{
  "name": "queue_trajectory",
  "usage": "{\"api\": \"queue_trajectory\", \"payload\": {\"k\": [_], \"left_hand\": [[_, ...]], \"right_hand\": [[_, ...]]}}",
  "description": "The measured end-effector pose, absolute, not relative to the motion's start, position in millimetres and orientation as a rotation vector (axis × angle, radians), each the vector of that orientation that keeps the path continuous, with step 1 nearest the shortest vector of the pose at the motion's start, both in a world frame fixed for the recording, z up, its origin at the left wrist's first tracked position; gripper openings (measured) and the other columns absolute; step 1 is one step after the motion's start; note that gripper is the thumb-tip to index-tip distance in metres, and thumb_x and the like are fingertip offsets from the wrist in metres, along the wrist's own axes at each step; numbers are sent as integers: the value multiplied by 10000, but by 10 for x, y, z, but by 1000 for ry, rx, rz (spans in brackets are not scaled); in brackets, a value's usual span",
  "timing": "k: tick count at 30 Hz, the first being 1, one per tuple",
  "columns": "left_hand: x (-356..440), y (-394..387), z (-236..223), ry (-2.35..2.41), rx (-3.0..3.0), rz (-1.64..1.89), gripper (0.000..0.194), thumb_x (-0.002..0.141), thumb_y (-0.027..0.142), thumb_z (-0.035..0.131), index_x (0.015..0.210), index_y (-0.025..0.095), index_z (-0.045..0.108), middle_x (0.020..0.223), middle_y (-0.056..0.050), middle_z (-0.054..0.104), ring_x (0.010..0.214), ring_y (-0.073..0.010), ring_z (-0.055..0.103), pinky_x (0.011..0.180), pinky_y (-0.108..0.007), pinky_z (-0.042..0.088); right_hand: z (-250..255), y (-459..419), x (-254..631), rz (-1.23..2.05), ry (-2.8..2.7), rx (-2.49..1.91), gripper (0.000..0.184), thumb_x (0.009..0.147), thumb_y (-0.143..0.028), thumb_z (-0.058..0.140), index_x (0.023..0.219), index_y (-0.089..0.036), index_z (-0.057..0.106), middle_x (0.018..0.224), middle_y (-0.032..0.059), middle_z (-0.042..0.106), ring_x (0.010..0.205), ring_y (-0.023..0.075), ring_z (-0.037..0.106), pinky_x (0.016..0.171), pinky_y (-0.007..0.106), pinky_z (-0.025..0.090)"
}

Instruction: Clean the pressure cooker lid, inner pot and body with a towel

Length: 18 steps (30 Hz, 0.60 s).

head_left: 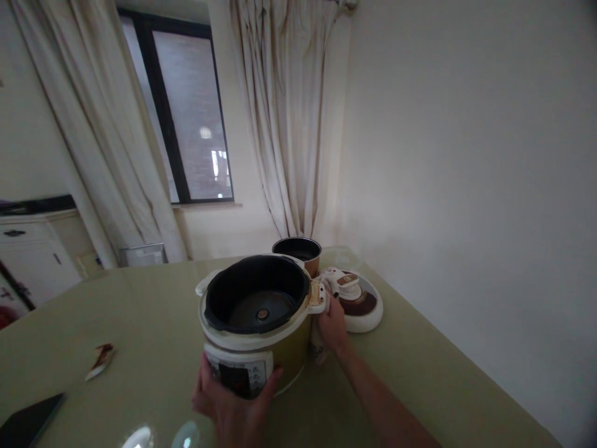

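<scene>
An electric pressure cooker (303, 339) stands lidless on the table, its dark inside bare and a small round metal piece (263, 314) at the bottom centre. My left hand (228, 404) grips its front around the control panel (237, 373), fingers on the left and thumb on the right. At the cooker's right side, just below the side handle (318, 297), my right hand (332, 323) is closed on a pale, crumpled cloth (318, 350) pressed against the outer wall. The fingertips there are partly hidden. Right beside that hand lies the white-and-brown lid (361, 305).
Behind the cooker stands an inner pot (298, 249) with a dark inside. A torn white-and-brown scrap (101, 361) and a dark flat object (30, 422) lie on the greenish table (153, 311) at left. The wall (466, 186) runs along the table's right edge.
</scene>
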<state>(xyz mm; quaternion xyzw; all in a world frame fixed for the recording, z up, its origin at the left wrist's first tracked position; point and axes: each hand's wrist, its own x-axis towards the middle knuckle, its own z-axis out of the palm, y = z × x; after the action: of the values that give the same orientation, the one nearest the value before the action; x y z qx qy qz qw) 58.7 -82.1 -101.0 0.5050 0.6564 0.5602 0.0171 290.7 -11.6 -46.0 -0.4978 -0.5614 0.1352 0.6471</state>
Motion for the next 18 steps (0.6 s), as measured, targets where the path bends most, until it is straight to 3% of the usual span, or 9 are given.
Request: {"api": "queue_trajectory", "payload": {"k": [6,11,15,18], "left_hand": [[699,-843,-993,2043,1524,1765,1443,639,741,853,1715,161,86,1608,-297,344,1531,-552,283,1191,-767,325],[861,-970,-835,2000,1534,1731,1275,799,665,781,1720,194,36,1664,-272,270,1578,-498,215,1211,-732,325],[870,-1012,-878,1977,1608,1736,1149,861,618,719,1714,156,103,1626,-282,334,1535,-482,316,1192,-694,377],[719,-886,-971,1982,1671,1700,945,915,517,637,1682,139,235,1505,-265,490,1405,-448,489,1100,-643,481]], "right_hand": [[-937,-922,2324,187,-1148,-1204,355,979,-441,672,1270,-246,725,1203,111,800,1126,301,764,961,429,639],[-633,-1009,2068,47,-1335,-1095,282,944,-357,718,1206,-254,712,1120,77,799,1038,264,769,945,380,637],[-348,-878,2137,-22,-1326,-1106,239,976,-328,655,1191,-234,704,1066,89,796,975,266,762,856,382,640],[-325,-953,2059,-209,-1471,-1164,318,966,-341,642,1267,-256,698,1210,116,762,1117,325,713,952,486,604]]}}
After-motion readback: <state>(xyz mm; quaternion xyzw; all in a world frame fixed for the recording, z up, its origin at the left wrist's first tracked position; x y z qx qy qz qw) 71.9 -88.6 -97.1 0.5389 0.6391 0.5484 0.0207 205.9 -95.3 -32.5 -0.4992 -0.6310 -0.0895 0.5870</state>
